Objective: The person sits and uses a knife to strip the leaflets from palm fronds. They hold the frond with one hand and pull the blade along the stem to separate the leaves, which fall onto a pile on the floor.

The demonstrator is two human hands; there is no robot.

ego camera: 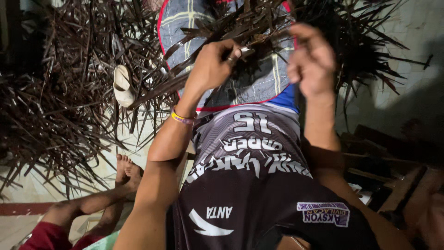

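Left hand (210, 65) grips a small knife (244, 52) against dried palm leaves (240, 28) — right hand (312, 60), closed, steadies a strip over the lap cloth (259, 83).

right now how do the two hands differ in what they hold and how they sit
The left hand pinches a small pale blade-like tool at its fingertips; the right hand shows no tool and closes on dark dried leaf strips. A wristband circles the left wrist; the right is bare. Both work over the lap.
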